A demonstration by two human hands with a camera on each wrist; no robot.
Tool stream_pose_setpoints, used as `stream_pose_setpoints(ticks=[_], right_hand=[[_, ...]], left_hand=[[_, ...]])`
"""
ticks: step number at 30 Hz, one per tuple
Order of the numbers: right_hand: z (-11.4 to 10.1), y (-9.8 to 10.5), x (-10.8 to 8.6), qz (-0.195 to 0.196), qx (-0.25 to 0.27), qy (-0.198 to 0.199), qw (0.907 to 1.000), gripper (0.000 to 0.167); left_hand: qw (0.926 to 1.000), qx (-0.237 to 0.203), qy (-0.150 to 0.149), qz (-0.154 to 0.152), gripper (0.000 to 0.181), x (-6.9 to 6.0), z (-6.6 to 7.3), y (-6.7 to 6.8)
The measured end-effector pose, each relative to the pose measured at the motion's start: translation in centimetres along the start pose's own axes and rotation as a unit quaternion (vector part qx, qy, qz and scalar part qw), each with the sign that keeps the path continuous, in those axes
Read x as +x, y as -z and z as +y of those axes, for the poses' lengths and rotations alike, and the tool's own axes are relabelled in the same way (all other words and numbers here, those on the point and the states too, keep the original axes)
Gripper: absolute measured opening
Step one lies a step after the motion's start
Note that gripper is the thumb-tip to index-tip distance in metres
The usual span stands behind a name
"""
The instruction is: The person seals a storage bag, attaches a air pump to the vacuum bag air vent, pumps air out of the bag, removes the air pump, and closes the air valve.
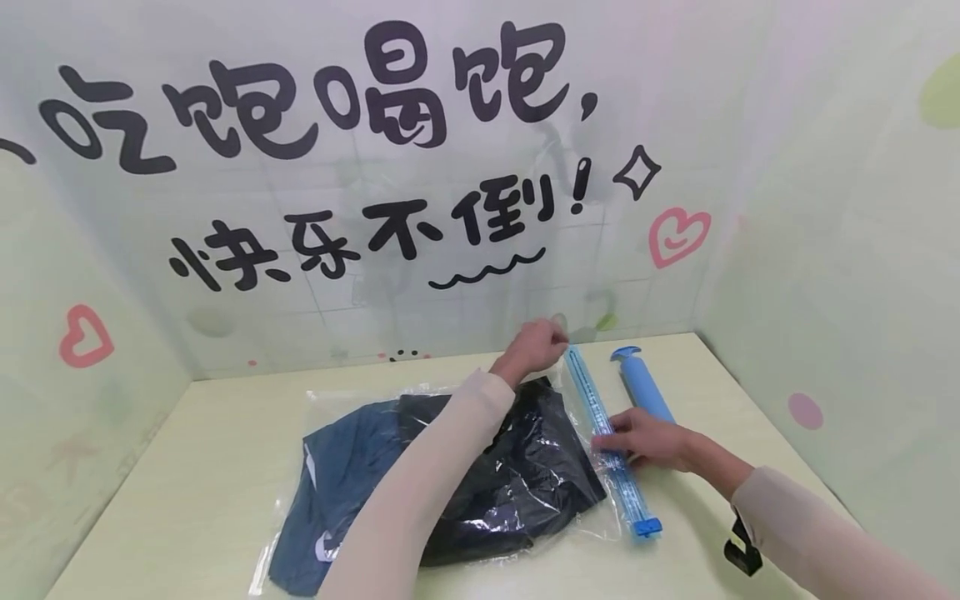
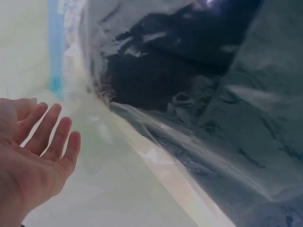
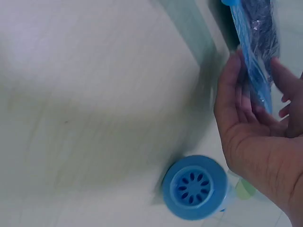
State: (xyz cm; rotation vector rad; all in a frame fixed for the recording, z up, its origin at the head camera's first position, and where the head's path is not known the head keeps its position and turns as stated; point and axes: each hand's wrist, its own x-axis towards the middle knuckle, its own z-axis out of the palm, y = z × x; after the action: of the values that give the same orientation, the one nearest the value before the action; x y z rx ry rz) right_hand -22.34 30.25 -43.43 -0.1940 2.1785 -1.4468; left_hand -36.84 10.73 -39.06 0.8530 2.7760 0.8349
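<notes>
A clear vacuum storage bag (image 1: 525, 467) with dark folded clothes inside lies on the table. Its blue zip edge (image 1: 588, 392) runs along the right side, and a blue zip slider (image 1: 647, 527) sits at the near end. Just beyond the far end of that edge is my left hand (image 1: 536, 342); in the left wrist view its fingers (image 2: 57, 135) are loosely bent with nothing between them. My right hand (image 1: 648, 440) grips the zip edge near its middle, with the thumb on one side and the fingers on the other in the right wrist view.
A blue hand pump (image 1: 643, 385) lies on the table right of the bag, beyond my right hand; its round vented end (image 3: 193, 187) shows in the right wrist view. Printed wall sheets (image 1: 450, 333) enclose the pale table (image 1: 187, 467) at the back and sides.
</notes>
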Motion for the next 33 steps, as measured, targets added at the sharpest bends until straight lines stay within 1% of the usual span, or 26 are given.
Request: stream_pose_setpoints(ticks=[2, 5, 8, 11, 13, 15, 17, 20, 22, 24, 27, 29, 31, 33], right_hand=[[-0.4, -0.1, 0.5, 0.037, 0.006, 0.005, 0.9993, 0.023], [-0.9, -0.4, 1.2, 0.090, 0.001, -0.002, 0.9959, 0.022], [-1.2, -0.5, 1.7, 0.131, 0.001, -0.015, 0.9912, 0.022], [-1.4, -0.5, 2.3, 0.162, 0.000, -0.022, 0.9865, 0.021], [-1.5, -0.5, 2.6, 0.175, -0.001, -0.022, 0.9843, 0.021], [-1.6, -0.3, 2.8, 0.184, -0.001, -0.017, 0.9828, 0.021], [-1.6, 0.0, 2.9, 0.188, -0.003, -0.010, 0.9820, 0.021], [-1.6, 0.3, 3.0, 0.190, -0.018, 0.001, 0.9816, 0.022], [-1.6, 0.4, 3.1, 0.193, -0.032, 0.005, 0.9807, 0.021], [-1.7, 0.4, 3.2, 0.194, -0.039, 0.005, 0.9801, 0.020], [-1.8, 0.4, 3.3, 0.190, -0.044, 0.007, 0.9808, 0.019], [-1.9, 0.3, 3.3, 0.189, -0.046, 0.007, 0.9808, 0.018], [-1.8, 0.2, 3.4, 0.189, -0.052, 0.008, 0.9806, 0.018], [-1.8, 0.1, 3.5, 0.190, -0.057, 0.008, 0.9801, 0.017]], left_hand=[[0.9996, 0.020, -0.017, -0.011, 0.027, -0.2, 0.2, 0.1], [0.9963, 0.053, -0.060, -0.031, 0.028, -0.8, 0.6, 0.5], [0.9894, 0.079, -0.109, -0.054, 0.027, -1.9, 0.8, 1.0], [0.9799, 0.102, -0.157, -0.068, 0.027, -3.3, 0.5, 1.3], [0.9763, 0.106, -0.173, -0.076, 0.029, -4.5, -0.1, 1.5], [0.9746, 0.114, -0.174, -0.083, 0.032, -5.8, -0.8, 1.8], [0.9754, 0.118, -0.159, -0.096, 0.039, -7.5, -1.5, 2.4], [0.9774, 0.129, -0.115, -0.122, 0.058, -10.6, -2.9, 3.6], [0.9777, 0.139, -0.076, -0.138, 0.073, -12.7, -4.2, 4.5], [0.9757, 0.151, -0.028, -0.156, 0.087, -14.9, -5.4, 5.3], [0.9664, 0.171, 0.042, -0.188, 0.100, -17.8, -7.4, 6.0], [0.9582, 0.179, 0.078, -0.209, 0.106, -19.3, -8.4, 6.2], [0.9516, 0.189, 0.096, -0.223, 0.109, -20.4, -9.1, 6.3], [0.9491, 0.195, 0.099, -0.226, 0.112, -21.1, -9.7, 6.2]])
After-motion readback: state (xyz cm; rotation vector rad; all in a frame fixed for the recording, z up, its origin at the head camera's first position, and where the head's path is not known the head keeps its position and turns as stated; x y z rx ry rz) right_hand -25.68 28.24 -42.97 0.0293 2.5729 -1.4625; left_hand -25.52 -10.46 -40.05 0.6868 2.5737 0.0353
